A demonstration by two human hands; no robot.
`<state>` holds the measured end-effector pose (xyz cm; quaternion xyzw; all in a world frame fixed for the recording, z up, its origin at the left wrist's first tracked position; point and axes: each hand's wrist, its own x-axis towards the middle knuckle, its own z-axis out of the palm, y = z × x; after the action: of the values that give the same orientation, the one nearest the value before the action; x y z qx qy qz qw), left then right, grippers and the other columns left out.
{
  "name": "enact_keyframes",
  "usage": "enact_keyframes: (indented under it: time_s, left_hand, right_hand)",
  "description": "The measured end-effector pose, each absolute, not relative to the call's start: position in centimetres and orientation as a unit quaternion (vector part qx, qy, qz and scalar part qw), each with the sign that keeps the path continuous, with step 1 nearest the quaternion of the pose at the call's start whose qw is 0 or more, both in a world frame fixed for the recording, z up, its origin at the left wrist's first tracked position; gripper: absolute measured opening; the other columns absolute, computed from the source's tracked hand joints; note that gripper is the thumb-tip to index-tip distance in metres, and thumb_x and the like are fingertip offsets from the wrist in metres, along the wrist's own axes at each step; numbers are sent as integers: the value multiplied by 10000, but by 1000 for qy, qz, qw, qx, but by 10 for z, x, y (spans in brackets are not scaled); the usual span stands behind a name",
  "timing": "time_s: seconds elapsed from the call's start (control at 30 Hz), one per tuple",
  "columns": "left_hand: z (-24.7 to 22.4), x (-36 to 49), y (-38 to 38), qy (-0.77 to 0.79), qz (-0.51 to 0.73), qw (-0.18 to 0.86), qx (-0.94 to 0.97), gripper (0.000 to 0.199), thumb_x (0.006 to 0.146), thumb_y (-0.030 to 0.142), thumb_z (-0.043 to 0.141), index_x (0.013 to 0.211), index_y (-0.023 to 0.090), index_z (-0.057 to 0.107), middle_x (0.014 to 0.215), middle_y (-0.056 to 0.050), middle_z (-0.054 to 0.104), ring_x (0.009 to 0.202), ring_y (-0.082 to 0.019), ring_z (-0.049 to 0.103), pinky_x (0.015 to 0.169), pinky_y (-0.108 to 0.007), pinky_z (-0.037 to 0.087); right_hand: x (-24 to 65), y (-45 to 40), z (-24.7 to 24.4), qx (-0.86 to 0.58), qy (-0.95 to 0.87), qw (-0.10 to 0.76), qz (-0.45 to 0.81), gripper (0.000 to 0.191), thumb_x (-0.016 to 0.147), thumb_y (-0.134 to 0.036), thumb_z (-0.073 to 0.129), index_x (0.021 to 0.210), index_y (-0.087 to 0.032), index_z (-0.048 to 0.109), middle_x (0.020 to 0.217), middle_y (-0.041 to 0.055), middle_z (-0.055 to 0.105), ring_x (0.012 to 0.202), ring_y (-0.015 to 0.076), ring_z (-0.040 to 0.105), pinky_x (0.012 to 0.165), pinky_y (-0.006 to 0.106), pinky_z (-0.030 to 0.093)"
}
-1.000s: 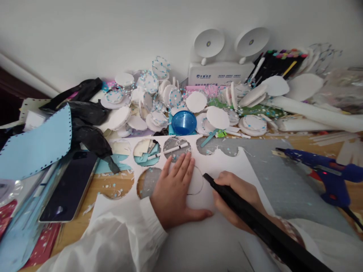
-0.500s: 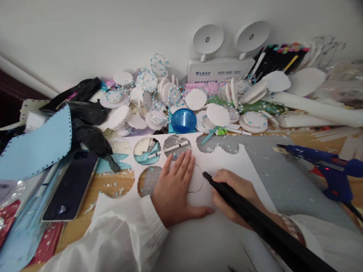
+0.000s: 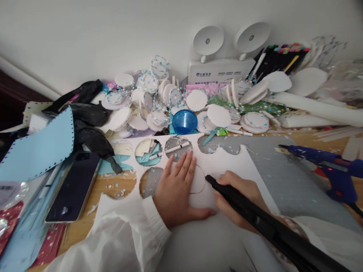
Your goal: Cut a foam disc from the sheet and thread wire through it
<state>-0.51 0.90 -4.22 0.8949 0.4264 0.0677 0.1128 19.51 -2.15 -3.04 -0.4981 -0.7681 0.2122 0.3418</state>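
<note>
The white sheet (image 3: 229, 162), with round holes through it, lies partly over a grey mat (image 3: 272, 170) on the worktop (image 3: 124, 181). My left grip (image 3: 180, 189) rests flat on the sheet, fingers spread, grasping nothing. My right grip (image 3: 239, 192) is wrapped around a black tool (image 3: 255, 217), its tip beside a drawn circle (image 3: 198, 179). Beyond the sheet sits a blue bowl (image 3: 185, 122); left of it, a phone (image 3: 74, 189); right, a glue gun (image 3: 326, 162).
</note>
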Motion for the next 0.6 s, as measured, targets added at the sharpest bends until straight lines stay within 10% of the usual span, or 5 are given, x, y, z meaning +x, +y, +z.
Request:
enact_keyframes:
  time_s: [0.6]
  left_hand:
    - [-43,-4,8,426,74,82,898,1184,722,902,262,1518,27,200,1606,-164,104,1490,-313,161,1203,-475,-5]
  right_hand:
    - [190,-26,-30,-509,-761,333,227,217,780,-126,520,687,-237,359,546,-77,392,457,84,392,460,221,327]
